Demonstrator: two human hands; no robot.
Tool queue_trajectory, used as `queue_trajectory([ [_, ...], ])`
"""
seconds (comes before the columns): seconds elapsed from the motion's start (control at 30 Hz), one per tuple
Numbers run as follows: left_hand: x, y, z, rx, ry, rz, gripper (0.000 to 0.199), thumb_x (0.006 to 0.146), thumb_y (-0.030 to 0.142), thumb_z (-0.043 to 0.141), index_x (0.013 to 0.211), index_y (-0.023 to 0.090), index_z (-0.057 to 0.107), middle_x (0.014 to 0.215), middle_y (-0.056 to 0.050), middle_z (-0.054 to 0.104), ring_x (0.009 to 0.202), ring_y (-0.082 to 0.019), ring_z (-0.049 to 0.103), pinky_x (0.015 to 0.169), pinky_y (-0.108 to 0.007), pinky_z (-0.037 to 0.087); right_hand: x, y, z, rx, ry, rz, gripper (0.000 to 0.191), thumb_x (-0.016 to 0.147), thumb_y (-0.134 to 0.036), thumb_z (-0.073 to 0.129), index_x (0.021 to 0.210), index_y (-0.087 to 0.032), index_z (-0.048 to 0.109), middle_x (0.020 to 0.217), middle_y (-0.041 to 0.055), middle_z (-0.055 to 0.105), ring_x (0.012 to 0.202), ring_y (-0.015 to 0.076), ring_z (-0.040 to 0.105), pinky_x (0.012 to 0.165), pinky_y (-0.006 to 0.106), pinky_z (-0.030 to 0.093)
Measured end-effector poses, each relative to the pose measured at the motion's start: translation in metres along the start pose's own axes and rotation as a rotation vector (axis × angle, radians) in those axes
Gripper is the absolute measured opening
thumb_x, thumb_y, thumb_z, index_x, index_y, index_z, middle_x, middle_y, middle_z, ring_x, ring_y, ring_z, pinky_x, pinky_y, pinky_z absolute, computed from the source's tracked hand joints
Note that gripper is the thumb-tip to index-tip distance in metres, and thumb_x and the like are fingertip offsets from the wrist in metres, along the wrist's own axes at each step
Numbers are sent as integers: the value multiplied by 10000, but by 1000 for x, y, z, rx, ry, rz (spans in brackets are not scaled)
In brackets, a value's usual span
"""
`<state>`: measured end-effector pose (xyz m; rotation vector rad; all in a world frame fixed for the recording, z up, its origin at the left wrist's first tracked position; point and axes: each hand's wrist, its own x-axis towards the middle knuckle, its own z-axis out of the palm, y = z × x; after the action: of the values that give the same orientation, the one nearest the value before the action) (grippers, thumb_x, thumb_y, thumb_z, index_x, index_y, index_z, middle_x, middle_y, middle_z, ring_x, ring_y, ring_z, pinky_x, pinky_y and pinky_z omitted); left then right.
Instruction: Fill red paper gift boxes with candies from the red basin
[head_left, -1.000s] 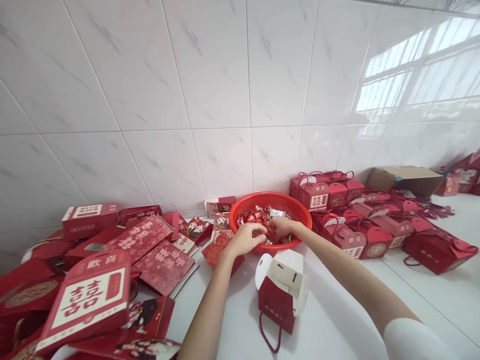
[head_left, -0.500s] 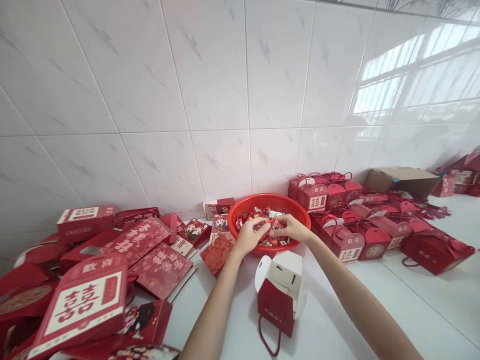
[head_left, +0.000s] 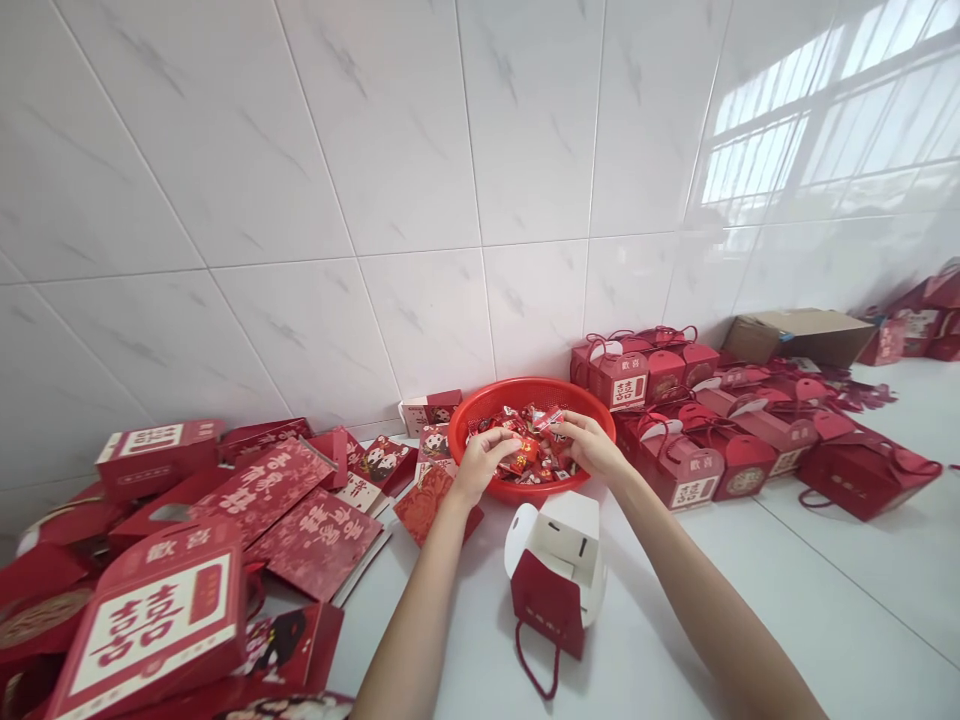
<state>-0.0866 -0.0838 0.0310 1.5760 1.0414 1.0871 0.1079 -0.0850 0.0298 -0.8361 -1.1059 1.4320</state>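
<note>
Over a red plastic basket (head_left: 459,445) filled with wrapped candies, my two hands work a little apart. My left hand (head_left: 480,465) is closed, thumb and fingertips pinched at a red and gold wrapped candy (head_left: 525,457). Between the thumb and fingers of my right hand (head_left: 592,445) is a red and white wrapped candy (head_left: 550,419). In front of the basket stands an open red gift box (head_left: 551,600), its white inside showing and its flaps spread. A dark red cord handle (head_left: 544,690) hangs from it onto the table.
Red gift boxes (head_left: 154,620) and flat red printed packets (head_left: 319,540) are heaped on the left. Closed gift boxes (head_left: 694,475) with cord handles stand in rows on the right, before a brown cardboard box (head_left: 810,335). A tiled wall (head_left: 420,320) rises behind.
My hands have moved apart above the basket; they were close together over the candies. The right hand now shows a candy in its fingers. The view has shifted slightly.
</note>
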Motion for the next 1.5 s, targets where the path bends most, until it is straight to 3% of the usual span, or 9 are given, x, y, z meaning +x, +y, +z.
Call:
queue_trajectory([
  [0.13, -8, 13, -6, -15, -155, 8, 291, 687, 449, 689, 728, 163, 652, 703, 1, 649, 703, -152, 596, 740, -287, 497, -7, -9, 0, -49, -31, -47, 363, 623, -426, 872, 820, -187, 684, 830, 14, 706, 727, 154, 662, 601, 243, 508],
  [0.3, -24, 33, -11, 211, -613, -16, 213, 722, 358, 721, 811, 165, 744, 805, -28, 721, 790, -172, 635, 761, -269, 480, -19, -27, 0, -178, -54, -145, 322, 690, -440, 834, 866, -191, 730, 907, 32, 734, 847, 186, 669, 790, 303, 518],
  [0.37, -28, 39, -13, 331, -684, -19, 250, 735, 359, 731, 899, 174, 764, 899, -44, 746, 845, -190, 650, 767, -268, 481, -25, -35, -1, -229, -71, -181, 315, 711, -448, 817, 869, -190, 728, 918, 36, 735, 863, 194, 667, 813, 314, 515],
  [0.53, -38, 52, -19, 583, -581, -45, 264, 761, 373, 686, 933, 187, 761, 970, -47, 749, 852, -207, 658, 697, -261, 466, -44, -53, 1, -403, -196, -118, 344, 733, -440, 804, 933, -188, 684, 788, 15, 706, 683, 159, 634, 636, 277, 508],
  [0.77, -47, 62, -23, 705, -634, -114, 267, 731, 243, 611, 949, 193, 759, 830, -26, 737, 783, -208, 672, 654, -256, 452, -56, -57, 8, -887, -731, -78, 320, 797, -435, 745, 1026, -211, 731, 872, 23, 727, 753, 184, 678, 659, 268, 527],
  [0.9, -47, 65, -20, 764, -690, -126, 346, 711, 156, 560, 994, 172, 759, 814, -32, 730, 765, -197, 658, 645, -249, 440, -33, -47, -1, -953, -524, -156, 293, 886, -389, 629, 1077, -177, 697, 948, 59, 744, 865, 202, 705, 766, 293, 552],
  [1.03, -47, 64, -19, 762, -686, -98, 336, 732, 149, 536, 991, 165, 750, 790, -29, 715, 749, -186, 639, 634, -245, 435, 12, -38, -15, -1366, -260, 1, 292, 877, -214, 586, 1152, -155, 665, 1016, 89, 736, 935, 211, 694, 820, 293, 530],
  [1.23, -46, 57, -20, 713, -661, -98, 320, 730, 160, 534, 991, 159, 719, 788, -28, 699, 720, -183, 640, 598, -244, 423, 55, -22, -10, -1623, -481, 227, 521, 533, -130, 841, 1039, -208, 747, 1037, 68, 732, 995, 304, 676, 769, 294, 519],
  [1.5, -42, 54, -18, 667, -556, -70, 228, 740, 150, 526, 906, 172, 681, 774, -14, 651, 741, -176, 612, 651, -256, 432, 56, 4, 7, -1789, -604, 285, 365, 677, -155, 761, 1040, -168, 721, 1067, 127, 722, 1018, 330, 676, 852, 378, 512],
])
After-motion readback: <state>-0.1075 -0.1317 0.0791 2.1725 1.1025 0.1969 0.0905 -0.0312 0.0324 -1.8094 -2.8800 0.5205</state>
